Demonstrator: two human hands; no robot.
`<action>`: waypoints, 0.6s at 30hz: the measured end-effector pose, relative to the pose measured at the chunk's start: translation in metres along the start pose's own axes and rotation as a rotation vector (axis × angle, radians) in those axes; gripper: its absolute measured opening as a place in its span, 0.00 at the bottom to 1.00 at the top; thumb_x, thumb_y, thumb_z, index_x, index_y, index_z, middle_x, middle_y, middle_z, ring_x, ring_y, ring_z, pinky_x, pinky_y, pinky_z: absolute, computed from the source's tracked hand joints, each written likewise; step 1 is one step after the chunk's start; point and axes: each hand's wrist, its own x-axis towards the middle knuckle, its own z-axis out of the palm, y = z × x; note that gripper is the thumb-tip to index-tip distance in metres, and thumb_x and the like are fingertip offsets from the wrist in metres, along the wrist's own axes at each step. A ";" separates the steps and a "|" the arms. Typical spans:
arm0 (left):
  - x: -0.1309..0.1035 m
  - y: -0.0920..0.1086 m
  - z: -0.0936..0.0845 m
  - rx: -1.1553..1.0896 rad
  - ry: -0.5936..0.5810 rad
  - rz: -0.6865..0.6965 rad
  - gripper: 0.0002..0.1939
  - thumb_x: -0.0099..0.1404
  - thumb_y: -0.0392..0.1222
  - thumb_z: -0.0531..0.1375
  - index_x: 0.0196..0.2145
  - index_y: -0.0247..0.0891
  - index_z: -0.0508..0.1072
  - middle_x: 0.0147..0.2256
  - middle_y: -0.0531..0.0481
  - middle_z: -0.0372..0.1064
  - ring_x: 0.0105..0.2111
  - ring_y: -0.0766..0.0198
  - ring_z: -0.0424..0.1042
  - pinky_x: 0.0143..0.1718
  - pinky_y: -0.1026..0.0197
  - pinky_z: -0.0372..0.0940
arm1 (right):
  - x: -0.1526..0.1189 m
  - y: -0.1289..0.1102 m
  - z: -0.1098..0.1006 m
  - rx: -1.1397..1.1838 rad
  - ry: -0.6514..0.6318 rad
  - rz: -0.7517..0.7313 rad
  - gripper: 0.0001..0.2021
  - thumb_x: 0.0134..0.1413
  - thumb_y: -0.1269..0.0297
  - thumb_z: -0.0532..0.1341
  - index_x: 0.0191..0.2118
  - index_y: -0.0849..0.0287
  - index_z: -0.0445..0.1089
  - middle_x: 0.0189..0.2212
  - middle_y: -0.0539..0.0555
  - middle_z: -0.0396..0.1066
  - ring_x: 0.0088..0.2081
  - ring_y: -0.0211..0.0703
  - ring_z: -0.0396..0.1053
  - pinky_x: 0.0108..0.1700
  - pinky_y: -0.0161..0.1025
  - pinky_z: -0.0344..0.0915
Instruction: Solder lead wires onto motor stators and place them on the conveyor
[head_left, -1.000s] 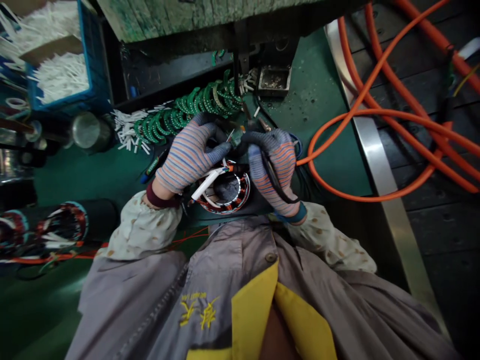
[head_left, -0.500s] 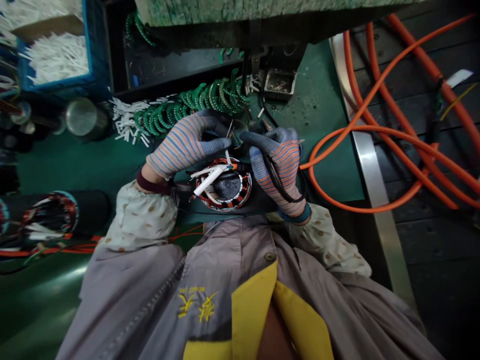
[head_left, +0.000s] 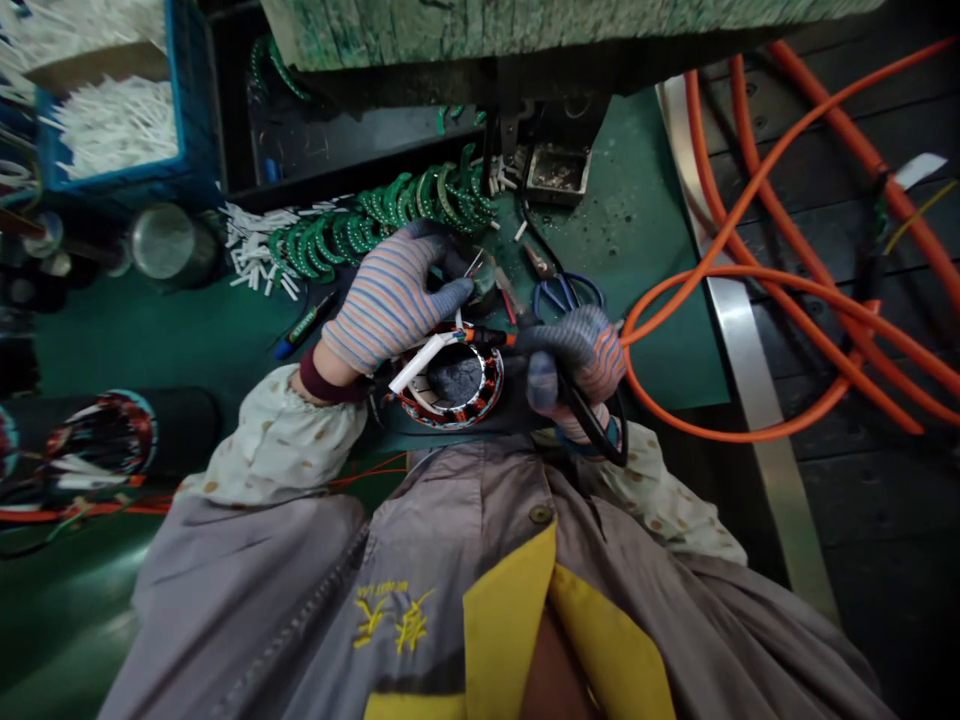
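My left hand, in a striped glove with dark fingertips, pinches a thin wire above the wound ring. My right hand, gloved alike, is closed round a slim tool that points up and left; a black cord loops from it past the wrist. Between and below the hands sits the stator ring with copper windings. A white sleeve lies across its left side, and orange-and-black leads run over its top edge.
Blue-handled pliers lie beyond my right hand. Green curved strips and white tubes are piled behind. A blue bin stands back left, a metal tray behind, orange hoses right, another stator left.
My right hand has moved right and toward me, away from the left fingertips. My left hand has shifted slightly right. The pliers and a marker at the left now show.
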 end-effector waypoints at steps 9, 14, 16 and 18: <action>0.010 -0.001 -0.021 0.035 -0.148 0.088 0.09 0.76 0.50 0.65 0.41 0.46 0.83 0.51 0.42 0.85 0.56 0.43 0.83 0.67 0.41 0.77 | -0.013 0.009 0.004 -0.060 0.183 -0.257 0.29 0.79 0.40 0.52 0.39 0.42 0.88 0.28 0.55 0.72 0.35 0.55 0.69 0.40 0.50 0.65; 0.011 0.000 -0.022 0.091 -0.159 0.079 0.09 0.76 0.49 0.65 0.43 0.46 0.84 0.51 0.42 0.86 0.55 0.43 0.84 0.66 0.42 0.78 | -0.014 0.008 0.007 -0.056 0.117 -0.153 0.25 0.76 0.39 0.57 0.36 0.43 0.86 0.27 0.55 0.68 0.36 0.55 0.67 0.41 0.51 0.63; 0.011 -0.001 -0.022 0.106 -0.162 0.078 0.09 0.76 0.51 0.66 0.43 0.47 0.85 0.52 0.42 0.86 0.56 0.42 0.84 0.66 0.41 0.78 | -0.015 0.010 0.006 -0.008 0.086 -0.152 0.20 0.75 0.41 0.63 0.37 0.43 0.87 0.29 0.54 0.68 0.36 0.54 0.66 0.40 0.50 0.60; 0.010 -0.001 -0.021 0.129 -0.152 0.073 0.10 0.76 0.52 0.66 0.44 0.47 0.85 0.52 0.41 0.86 0.57 0.41 0.84 0.66 0.42 0.78 | -0.017 0.011 0.006 -0.006 0.104 -0.171 0.17 0.75 0.43 0.66 0.38 0.42 0.88 0.30 0.53 0.69 0.36 0.52 0.67 0.39 0.49 0.59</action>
